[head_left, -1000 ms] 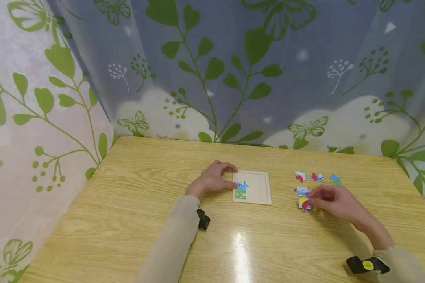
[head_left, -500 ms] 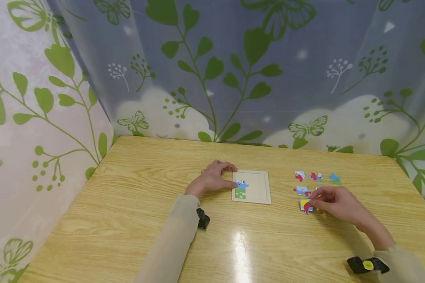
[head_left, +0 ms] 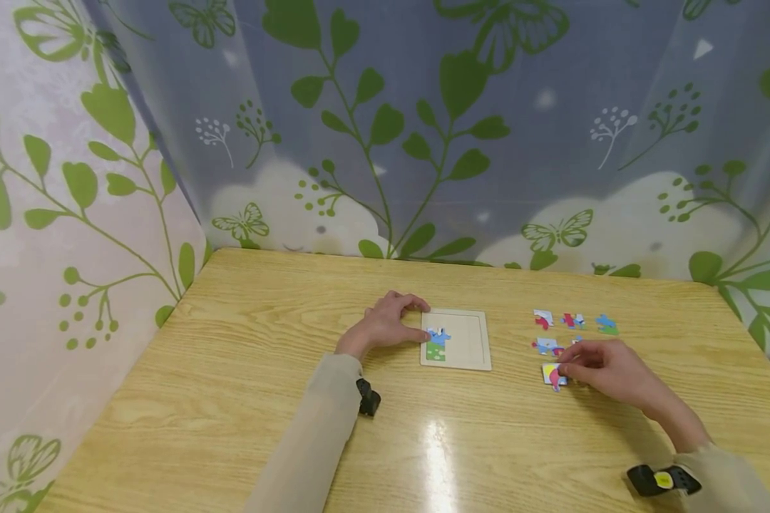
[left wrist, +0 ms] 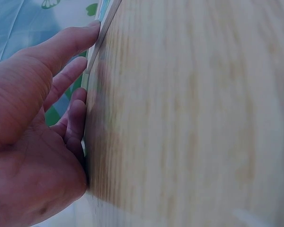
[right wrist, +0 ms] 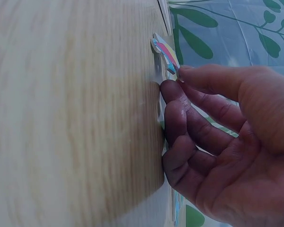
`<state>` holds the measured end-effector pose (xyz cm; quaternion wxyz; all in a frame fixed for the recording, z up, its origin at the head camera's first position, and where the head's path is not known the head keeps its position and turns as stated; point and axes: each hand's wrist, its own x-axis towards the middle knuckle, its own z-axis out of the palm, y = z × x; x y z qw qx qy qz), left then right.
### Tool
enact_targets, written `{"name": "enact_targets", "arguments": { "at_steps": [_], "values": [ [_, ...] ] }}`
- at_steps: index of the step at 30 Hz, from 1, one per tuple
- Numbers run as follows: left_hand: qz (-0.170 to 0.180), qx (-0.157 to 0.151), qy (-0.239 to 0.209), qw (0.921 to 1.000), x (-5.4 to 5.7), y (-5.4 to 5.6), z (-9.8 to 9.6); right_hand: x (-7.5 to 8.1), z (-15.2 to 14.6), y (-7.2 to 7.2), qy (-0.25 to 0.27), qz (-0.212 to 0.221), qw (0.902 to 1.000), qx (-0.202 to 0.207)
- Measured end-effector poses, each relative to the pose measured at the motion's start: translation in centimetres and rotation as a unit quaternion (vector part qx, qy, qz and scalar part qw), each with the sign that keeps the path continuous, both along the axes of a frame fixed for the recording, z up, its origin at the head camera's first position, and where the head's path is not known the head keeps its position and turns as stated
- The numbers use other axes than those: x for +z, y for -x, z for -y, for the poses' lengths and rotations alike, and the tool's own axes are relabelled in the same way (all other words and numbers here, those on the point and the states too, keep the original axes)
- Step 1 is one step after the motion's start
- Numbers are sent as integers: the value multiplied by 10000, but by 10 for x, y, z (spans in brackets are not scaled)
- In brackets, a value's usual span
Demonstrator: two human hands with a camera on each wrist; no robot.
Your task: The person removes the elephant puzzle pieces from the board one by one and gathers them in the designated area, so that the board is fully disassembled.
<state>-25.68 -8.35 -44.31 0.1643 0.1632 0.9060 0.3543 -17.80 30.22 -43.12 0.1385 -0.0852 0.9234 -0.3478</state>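
Observation:
My right hand (head_left: 612, 370) pinches a puzzle piece (head_left: 549, 373) with yellow and red on it between thumb and fingers. In the right wrist view this piece (right wrist: 165, 49) is tilted and held just above the table. My left hand (head_left: 383, 326) touches the left side of a square wooden puzzle board (head_left: 467, 340), index finger at the upper corner and thumb lower down. Blue and green puzzle pieces (head_left: 436, 349) lie in the board's lower left. In the left wrist view, the left hand's thumb (left wrist: 80, 40) presses on the board's edge.
Loose pieces lie right of the board: a red and white piece (head_left: 542, 318), a red and blue piece (head_left: 573, 320), a blue and green piece (head_left: 606, 324) and a light blue one (head_left: 544, 345). Behind the wooden table (head_left: 263, 306) hangs a leaf-patterned curtain (head_left: 385, 178).
The right hand has drawn the yellow and red piece slightly toward me, away from the row behind it, and the piece now tilts. The left hand and the board have stayed still.

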Motion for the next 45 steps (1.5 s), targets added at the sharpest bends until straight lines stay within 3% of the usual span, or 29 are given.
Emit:
{"name": "enact_targets", "arguments": {
  "at_steps": [13,23,35,45],
  "values": [
    [-3,-91,-25,10000,1,-1,1,1,-1,0,-49,22,10000,-44],
    [51,-298,192,9994,1,0,5,4,4,0,-189,-463,9987,-116],
    [87,-362,237,9990,3,-1,5,9,30,7,89,-1199,9923,291],
    [79,-296,273,9992,2,-2,4,11,54,19,88,-1236,9908,547]
  ]
}}
